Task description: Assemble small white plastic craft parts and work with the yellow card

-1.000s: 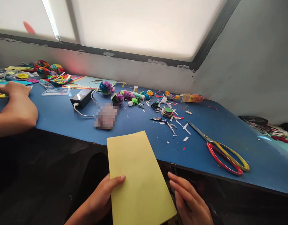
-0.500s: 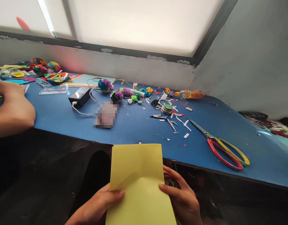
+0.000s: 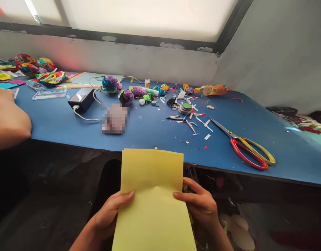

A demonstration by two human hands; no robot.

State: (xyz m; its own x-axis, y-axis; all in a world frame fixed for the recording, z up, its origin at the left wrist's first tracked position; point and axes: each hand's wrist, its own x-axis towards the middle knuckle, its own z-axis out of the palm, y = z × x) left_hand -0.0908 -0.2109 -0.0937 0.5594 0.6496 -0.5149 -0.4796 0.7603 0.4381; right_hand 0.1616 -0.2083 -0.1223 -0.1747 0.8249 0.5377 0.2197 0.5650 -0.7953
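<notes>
A yellow sheet of paper (image 3: 153, 216) is held upright just in front of the table's near edge, slightly bent across its middle. My left hand (image 3: 110, 209) grips its left side, thumb on the front face and fingers hidden behind. On the right side my right hand (image 3: 202, 205) pinches the paper, the thumb in front and the other fingers partly behind the edge. Whether it is one sheet or a folded stack I cannot tell. Scissors (image 3: 244, 146) with one red and one yellow handle lie on the blue table (image 3: 155, 129), right of the paper.
White paper scraps, a drawing compass (image 3: 177, 118) and a roll of tape (image 3: 185, 108) lie mid-table. Behind them are folded-paper balls (image 3: 110, 84) and an orange-labelled bottle (image 3: 215, 90). A black box with a cable (image 3: 82, 99) stands left. Another person's arm (image 3: 10, 118) rests at the left edge.
The view has shifted a little, so the table sits higher in the picture. Both hands keep their hold on the yellow paper. The other person's arm has moved further out of view.
</notes>
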